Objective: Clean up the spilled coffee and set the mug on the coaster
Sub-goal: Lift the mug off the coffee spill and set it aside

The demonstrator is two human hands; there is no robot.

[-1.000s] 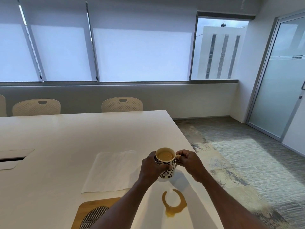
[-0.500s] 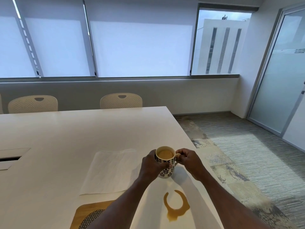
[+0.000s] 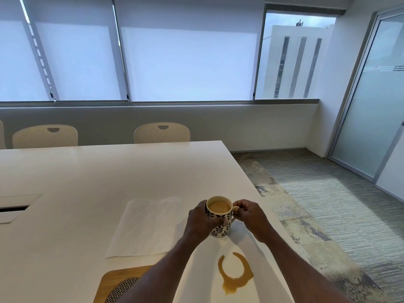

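A long white tabletop (image 3: 91,176) is filling most of the view, running away toward two pale chairs (image 3: 161,133) at its far side and a row of blinded windows beyond. On its near right part, a white paper napkin (image 3: 146,226) is lying flat and unused, just left of the hands. At the near edge, a wooden board (image 3: 118,281) is peeking out from under the left forearm, carrying a round woven coaster (image 3: 122,290) that is mostly hidden by the arm and the picture's bottom edge.

Right of the board, a brown ring-shaped coffee spill (image 3: 235,273) is sitting wet on the tabletop, open at its far side and pooling toward the near edge. Just beyond it, the leaf-patterned mug (image 3: 219,217) is staying upright with milky coffee close to its rim; whether its base is touching the surface or hovering just above cannot be told.

Both hands are working the mug: the left hand (image 3: 200,221) is wrapping its grip round the body, and the right hand (image 3: 249,215) is pinching the handle with a narrow grip.

The step in hand appears to be shifting the mug clear of the puddle, so the wiping is not yet begun. Next, it seems, the mug is needing a steady, level carry, since it is full enough to slop. Then one hand is needing to free itself for the napkin and blot the ring, and the mug base likely wants a wipe before going onto the coaster at the near left.
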